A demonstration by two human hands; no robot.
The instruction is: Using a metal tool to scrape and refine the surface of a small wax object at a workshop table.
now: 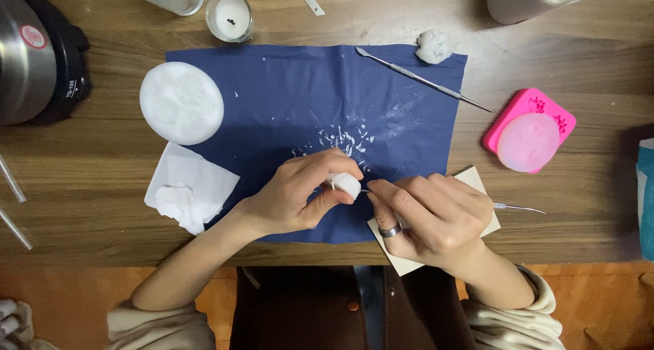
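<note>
Head view, left grip: the left hand [300, 197] is clenched around a small white lump [345, 184], pinched between thumb and fingers near picture centre.
Right grip: the right hand [429, 217] grasps a thin metal tool [518, 208]; its tip meets the lump at 9 o'clock of the hand, and its tail sticks out toward 3 o'clock. A ring sits on one finger.
Under the hands: a dark blue cloth [286, 98] spread on the wooden bench [95, 180], with white shavings [344, 140] scattered at 12 o'clock of the lump. A pale card [409, 263] lies beneath the right hand.
Left of cloth: a round white disc [181, 103] at 10 o'clock of the left hand, crumpled white paper [185, 195] at 9 o'clock.
Upper area: a long metal spatula tool [422, 80], a white clump [433, 46] at the cloth's corner, a candle in glass [230, 15].
Right side: a pink mould [528, 132] at 2 o'clock of the right hand.
Far left: a metal pot [30, 54].
</note>
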